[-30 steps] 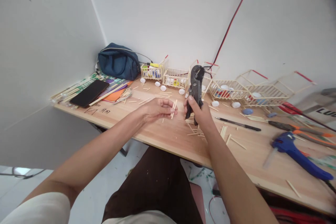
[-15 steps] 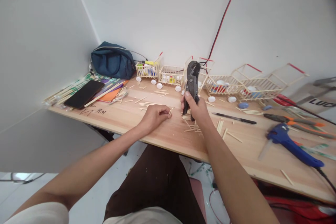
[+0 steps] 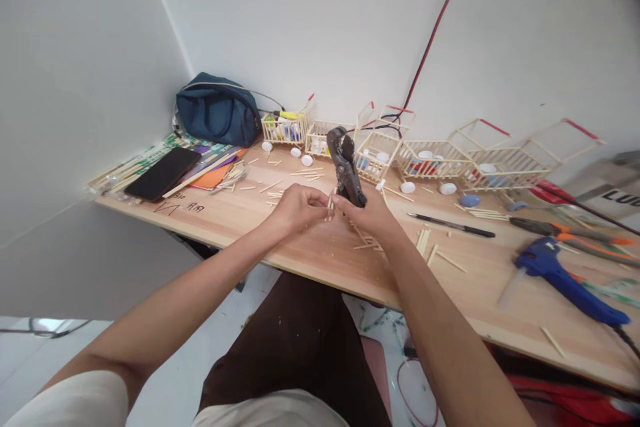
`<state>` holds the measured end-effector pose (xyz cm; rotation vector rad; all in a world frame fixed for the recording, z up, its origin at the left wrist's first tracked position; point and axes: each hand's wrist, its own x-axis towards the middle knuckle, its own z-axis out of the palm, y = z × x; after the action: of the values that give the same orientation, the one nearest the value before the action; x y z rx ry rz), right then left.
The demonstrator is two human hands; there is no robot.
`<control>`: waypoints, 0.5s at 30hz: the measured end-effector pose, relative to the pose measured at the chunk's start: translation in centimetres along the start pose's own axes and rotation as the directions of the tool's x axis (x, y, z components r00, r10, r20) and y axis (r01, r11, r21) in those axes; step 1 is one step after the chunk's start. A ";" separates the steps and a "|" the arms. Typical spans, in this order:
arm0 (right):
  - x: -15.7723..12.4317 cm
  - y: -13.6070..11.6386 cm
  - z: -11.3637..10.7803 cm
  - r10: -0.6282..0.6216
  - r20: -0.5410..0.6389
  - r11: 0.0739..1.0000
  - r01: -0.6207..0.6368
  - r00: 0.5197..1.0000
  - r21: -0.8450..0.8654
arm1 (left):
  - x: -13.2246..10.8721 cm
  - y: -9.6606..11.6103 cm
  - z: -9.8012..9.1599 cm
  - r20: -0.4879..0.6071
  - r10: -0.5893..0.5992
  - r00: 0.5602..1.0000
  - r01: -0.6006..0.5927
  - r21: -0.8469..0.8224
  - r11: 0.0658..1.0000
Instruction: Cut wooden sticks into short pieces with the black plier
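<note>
My left hand (image 3: pixel 303 205) is closed in a pinch on a short wooden stick (image 3: pixel 331 203), just over the table. Close beside it, my right hand (image 3: pixel 369 213) grips a black plier-like hand tool (image 3: pixel 345 163) that points up and away; whether its jaws are parted cannot be made out. The thumb and fingers of the right hand come very near the stick, perhaps touching it. More cut sticks (image 3: pixel 367 240) lie on the wooden table (image 3: pixel 300 250) below and behind the hands.
Miniature stick-built shopping carts (image 3: pixel 435 160) line the wall. On the left are a blue pouch (image 3: pixel 219 109) and a phone (image 3: pixel 163 173). At right lie a pen (image 3: pixel 450 225), orange-handled pliers (image 3: pixel 565 232) and a blue glue gun (image 3: pixel 565 277).
My right hand has brought the black tool left and tilted it, closing the distance to my left hand. The left hand still pinches the stick. The view has shifted slightly.
</note>
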<state>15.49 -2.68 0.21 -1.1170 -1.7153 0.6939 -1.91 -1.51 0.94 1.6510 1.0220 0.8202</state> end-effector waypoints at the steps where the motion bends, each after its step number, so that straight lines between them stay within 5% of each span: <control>1: 0.0 0.0 0.0 0.013 -0.004 1.000 -0.013 1.000 0.008 | 0.0 0.2 0.0 0.003 -0.018 1.000 0.018 0.004 1.000; 8: 0.1 0.1 -0.1 0.194 -0.004 0.970 -0.191 0.981 0.151 | 0.0 0.9 -0.5 0.219 -0.123 0.968 0.176 -0.238 0.955; 15: -0.1 0.3 0.0 0.233 -0.025 0.953 -0.223 0.972 0.208 | -0.4 0.6 -1.2 0.335 -0.166 0.927 0.287 -0.353 0.890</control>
<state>15.65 -2.63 -0.05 -1.1872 -1.4496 0.9551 -2.95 -1.53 1.80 1.2290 0.7593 0.5536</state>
